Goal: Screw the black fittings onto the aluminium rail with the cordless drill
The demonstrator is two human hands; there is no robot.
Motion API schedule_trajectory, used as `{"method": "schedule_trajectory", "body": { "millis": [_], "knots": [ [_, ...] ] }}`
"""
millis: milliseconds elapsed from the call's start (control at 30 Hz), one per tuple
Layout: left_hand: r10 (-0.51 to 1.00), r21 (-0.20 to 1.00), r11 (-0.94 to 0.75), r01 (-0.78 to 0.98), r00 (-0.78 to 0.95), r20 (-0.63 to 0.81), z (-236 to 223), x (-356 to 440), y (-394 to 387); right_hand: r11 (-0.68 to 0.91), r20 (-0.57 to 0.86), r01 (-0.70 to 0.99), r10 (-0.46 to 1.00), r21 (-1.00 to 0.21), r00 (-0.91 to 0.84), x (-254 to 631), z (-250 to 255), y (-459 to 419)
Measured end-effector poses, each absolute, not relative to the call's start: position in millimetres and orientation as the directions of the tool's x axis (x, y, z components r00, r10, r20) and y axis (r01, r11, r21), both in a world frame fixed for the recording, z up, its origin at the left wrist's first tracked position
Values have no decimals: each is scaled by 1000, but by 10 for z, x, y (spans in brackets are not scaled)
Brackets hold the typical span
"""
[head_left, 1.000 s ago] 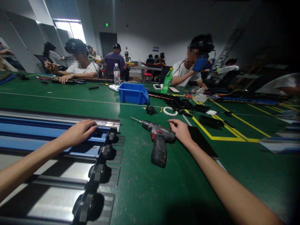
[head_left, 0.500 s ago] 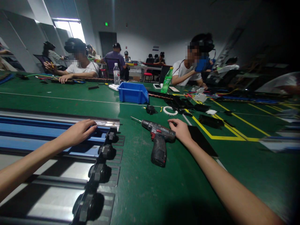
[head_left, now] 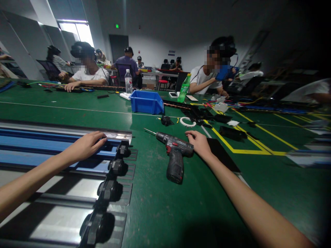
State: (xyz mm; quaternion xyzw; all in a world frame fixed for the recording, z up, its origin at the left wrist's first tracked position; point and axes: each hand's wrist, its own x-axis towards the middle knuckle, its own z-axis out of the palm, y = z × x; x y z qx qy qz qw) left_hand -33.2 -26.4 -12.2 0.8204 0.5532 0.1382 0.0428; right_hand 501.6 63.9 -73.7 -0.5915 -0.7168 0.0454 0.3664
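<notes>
My left hand [head_left: 90,144] lies palm down on the far end of a row of long blue and silver metal profiles [head_left: 33,144], fingers loosely extended. Black end pieces with large round knobs [head_left: 111,190] and slotted grey tabs run along the right ends of these profiles. To the right, a black cordless drill [head_left: 176,155] with a red trigger lies on its side, its thin bit pointing to the far left. My right hand [head_left: 199,142] rests on the table just beyond the rear of the drill, fingers stretched out and holding nothing.
On the green table [head_left: 155,213] stand a blue bin [head_left: 147,102], a clear bottle [head_left: 128,81] and a green bottle [head_left: 184,88]. A white ring [head_left: 187,122], a black flat panel [head_left: 222,155] and black scraps lie beyond my right hand. Co-workers sit across the table.
My hands and the drill stay where they were. Across the table on the left, a co-worker's raised hand has come down slightly.
</notes>
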Motion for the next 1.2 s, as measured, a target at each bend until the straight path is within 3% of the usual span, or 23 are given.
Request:
{"method": "schedule_trajectory", "body": {
  "millis": [1200],
  "knots": [
    [925, 225, -374, 900, 343, 165, -114, -331, -267, 347, 478, 806, 873, -480, -91, 5020, -705, 597]
  ]
}}
